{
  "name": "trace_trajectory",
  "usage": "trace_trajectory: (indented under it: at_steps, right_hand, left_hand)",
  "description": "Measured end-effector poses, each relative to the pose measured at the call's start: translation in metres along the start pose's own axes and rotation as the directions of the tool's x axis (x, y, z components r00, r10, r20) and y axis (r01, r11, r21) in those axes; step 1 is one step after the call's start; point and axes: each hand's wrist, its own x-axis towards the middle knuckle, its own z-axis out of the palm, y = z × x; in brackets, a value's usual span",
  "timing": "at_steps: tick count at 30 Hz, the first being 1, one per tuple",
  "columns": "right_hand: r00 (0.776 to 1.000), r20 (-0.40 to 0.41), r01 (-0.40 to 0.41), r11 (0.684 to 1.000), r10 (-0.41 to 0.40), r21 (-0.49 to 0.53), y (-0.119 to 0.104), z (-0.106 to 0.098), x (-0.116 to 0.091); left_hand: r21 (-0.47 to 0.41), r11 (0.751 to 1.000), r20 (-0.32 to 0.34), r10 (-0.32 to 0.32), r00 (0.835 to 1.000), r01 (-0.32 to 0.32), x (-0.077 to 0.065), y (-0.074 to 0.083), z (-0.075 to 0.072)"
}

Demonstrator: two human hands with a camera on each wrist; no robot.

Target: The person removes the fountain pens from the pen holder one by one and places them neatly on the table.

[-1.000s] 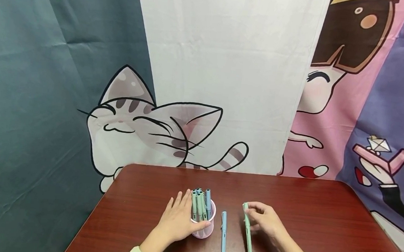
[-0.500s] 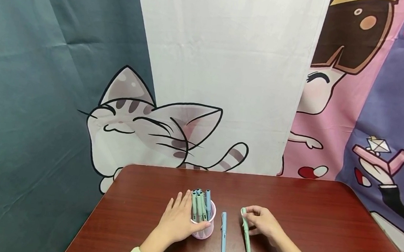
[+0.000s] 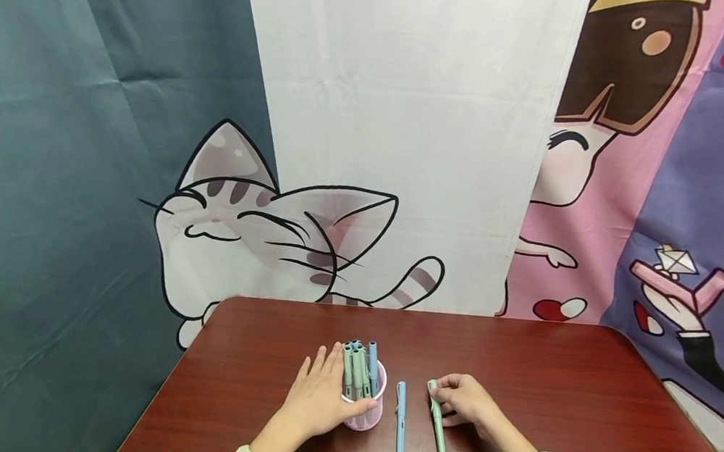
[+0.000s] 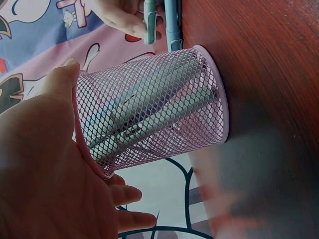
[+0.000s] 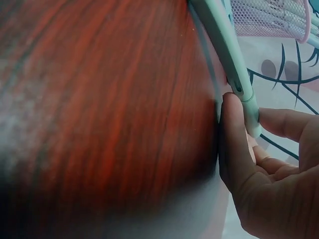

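My left hand (image 3: pixel 316 396) rests on a pink mesh pen holder (image 3: pixel 368 420), its fingers straight and spread along the far side and its thumb across the near rim. Several green and blue pens (image 3: pixel 357 372) stand in the holder, their bodies showing through the mesh (image 4: pixel 149 109) in the left wrist view. To the right, my right hand (image 3: pixel 472 404) pinches the far, capped end of a green pen (image 3: pixel 438 437) between thumb and fingers. In the right wrist view this pen (image 5: pixel 230 55) runs close over the table. A blue pen (image 3: pixel 400 426) lies between the holder and the green pen.
The reddish-brown wooden table (image 3: pixel 557 376) has rounded far corners. Behind it hang printed cloths, one with a cartoon cat (image 3: pixel 229 242), another with pink and purple cartoon figures (image 3: pixel 590 168).
My right hand has moved slightly toward me and to the left with the green pen, which now lies nearer the blue pen's line. The left hand and the pen holder have stayed put.
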Motion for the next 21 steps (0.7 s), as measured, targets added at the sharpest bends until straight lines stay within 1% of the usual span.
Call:
trace_trajectory:
  at_steps: [8,13,17,21]
  right_hand:
    - [0.994,-0.103,-0.047,0.996,0.039,-0.072,-0.004,0.012,0.004]
    - [0.985,-0.169,-0.059,0.987,0.034,-0.147,-0.008,0.019,0.005]
    - [0.981,-0.194,-0.057,0.975,0.014,-0.216,-0.010,0.021,0.005]
    - [0.980,-0.200,-0.067,0.971,0.020,-0.228,-0.009,0.023,0.007]
  left_hand:
    - [-0.001,1.000,-0.004,0.001,1.000,-0.001,0.000,0.000,0.000]
    - [-0.006,1.000,-0.003,0.001,1.000,-0.001,0.000,0.000,0.000]
    - [-0.015,1.000,0.001,-0.003,1.000,0.003,0.000,0.000,0.000]
    - [-0.017,1.000,0.002,-0.006,1.000,0.006,0.000,0.000,0.000]
